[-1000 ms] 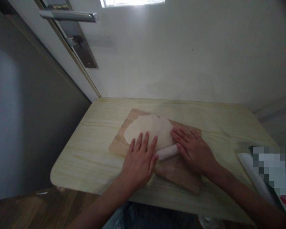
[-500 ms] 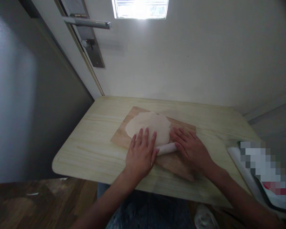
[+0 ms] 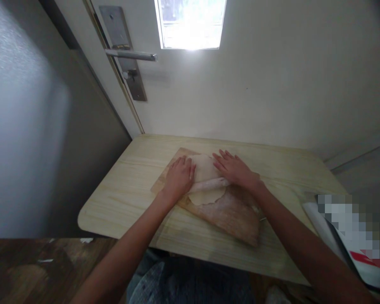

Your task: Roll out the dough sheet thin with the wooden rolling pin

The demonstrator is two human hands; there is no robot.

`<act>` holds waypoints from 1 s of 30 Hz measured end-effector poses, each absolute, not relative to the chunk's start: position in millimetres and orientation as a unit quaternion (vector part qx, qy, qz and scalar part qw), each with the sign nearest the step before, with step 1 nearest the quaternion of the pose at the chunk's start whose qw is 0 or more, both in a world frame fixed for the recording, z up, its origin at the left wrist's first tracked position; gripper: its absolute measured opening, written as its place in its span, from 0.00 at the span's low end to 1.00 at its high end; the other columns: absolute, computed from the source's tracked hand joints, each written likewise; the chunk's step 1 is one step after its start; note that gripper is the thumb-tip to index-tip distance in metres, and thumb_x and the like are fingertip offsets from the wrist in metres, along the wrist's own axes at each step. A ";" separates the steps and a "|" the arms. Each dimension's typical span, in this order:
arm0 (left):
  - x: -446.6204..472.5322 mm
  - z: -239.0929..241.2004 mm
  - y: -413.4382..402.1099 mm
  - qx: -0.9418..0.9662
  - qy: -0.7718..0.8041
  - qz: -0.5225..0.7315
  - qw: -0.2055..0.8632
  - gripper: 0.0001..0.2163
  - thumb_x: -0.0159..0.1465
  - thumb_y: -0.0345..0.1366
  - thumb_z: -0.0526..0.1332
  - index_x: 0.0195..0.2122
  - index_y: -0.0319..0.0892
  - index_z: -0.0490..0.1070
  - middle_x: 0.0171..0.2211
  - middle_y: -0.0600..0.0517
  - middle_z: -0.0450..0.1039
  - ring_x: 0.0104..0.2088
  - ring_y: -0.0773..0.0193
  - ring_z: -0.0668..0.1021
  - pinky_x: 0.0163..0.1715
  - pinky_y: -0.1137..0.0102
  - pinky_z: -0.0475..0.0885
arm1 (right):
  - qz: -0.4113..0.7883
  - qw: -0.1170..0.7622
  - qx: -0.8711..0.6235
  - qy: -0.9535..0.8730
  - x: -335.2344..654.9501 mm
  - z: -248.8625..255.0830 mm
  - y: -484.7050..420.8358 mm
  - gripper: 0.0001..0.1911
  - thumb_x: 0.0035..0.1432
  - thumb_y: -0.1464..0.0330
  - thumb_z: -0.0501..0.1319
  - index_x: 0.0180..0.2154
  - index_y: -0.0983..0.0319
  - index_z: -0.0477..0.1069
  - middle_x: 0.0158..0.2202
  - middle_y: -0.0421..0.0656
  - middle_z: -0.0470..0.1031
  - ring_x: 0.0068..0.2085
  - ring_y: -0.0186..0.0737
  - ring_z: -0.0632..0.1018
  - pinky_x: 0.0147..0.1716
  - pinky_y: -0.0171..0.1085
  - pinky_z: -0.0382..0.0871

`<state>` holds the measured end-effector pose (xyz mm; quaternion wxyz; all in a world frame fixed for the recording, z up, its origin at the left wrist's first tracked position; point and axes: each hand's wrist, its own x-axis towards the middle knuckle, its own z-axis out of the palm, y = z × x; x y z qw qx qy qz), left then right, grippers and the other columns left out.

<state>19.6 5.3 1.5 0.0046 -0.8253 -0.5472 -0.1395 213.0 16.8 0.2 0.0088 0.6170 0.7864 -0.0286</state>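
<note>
A pale sheet of dough (image 3: 204, 166) lies flat on a wooden cutting board (image 3: 237, 215). Across the dough rests a whitish rolling pin (image 3: 209, 184), its two ends hidden under my hands. My left hand (image 3: 179, 177) lies over the pin's left end, palm down with fingers stretched forward onto the dough. On the right end, my right hand (image 3: 236, 169) presses with its fingers extended and slightly spread. Neither hand wraps round the pin. A strip of dough with an uneven edge shows on the near side of the pin.
The board sits on a light wood-grain table (image 3: 120, 194) against a white door (image 3: 272, 84). A metal door handle (image 3: 133, 55) juts out at the upper left. To the right is a partly blurred white package (image 3: 351, 236). A grey panel (image 3: 28, 147) stands at the left.
Both hands and the rolling pin have moved forward, away from me, over the dough. More of the board's near part shows. The camera view has tilted up slightly.
</note>
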 end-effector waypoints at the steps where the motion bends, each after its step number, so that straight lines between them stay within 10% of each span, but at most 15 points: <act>1: 20.2 0.5 3.9 -0.828 -0.545 -0.133 0.004 0.18 0.65 0.36 0.40 0.47 0.33 0.62 0.49 0.39 0.64 0.52 0.57 0.65 0.49 0.63 0.61 | -0.029 0.013 0.616 0.787 213.2 -0.6 17.5 0.27 0.60 0.59 0.36 0.58 0.63 0.50 0.61 0.49 0.47 0.60 0.47 0.50 0.54 0.50 0.50; 13: 22.2 -6.8 -14.6 -0.828 -0.556 -0.030 -0.071 0.24 0.65 0.45 0.38 0.60 0.42 0.42 0.61 0.41 0.41 0.60 0.49 0.45 0.54 0.52 0.48 | 0.000 0.008 0.582 0.813 221.4 -12.7 0.9 0.26 0.61 0.60 0.36 0.58 0.59 0.49 0.59 0.47 0.53 0.58 0.46 0.56 0.52 0.49 0.54; 30: 24.6 -5.2 -51.6 -0.859 -0.507 -0.056 -0.042 0.26 0.64 0.47 0.40 0.60 0.43 0.41 0.61 0.42 0.43 0.60 0.50 0.49 0.53 0.52 0.52 | 0.048 0.018 0.567 0.822 222.7 -6.0 -36.8 0.24 0.60 0.66 0.38 0.57 0.61 0.52 0.59 0.50 0.53 0.58 0.46 0.56 0.51 0.49 0.55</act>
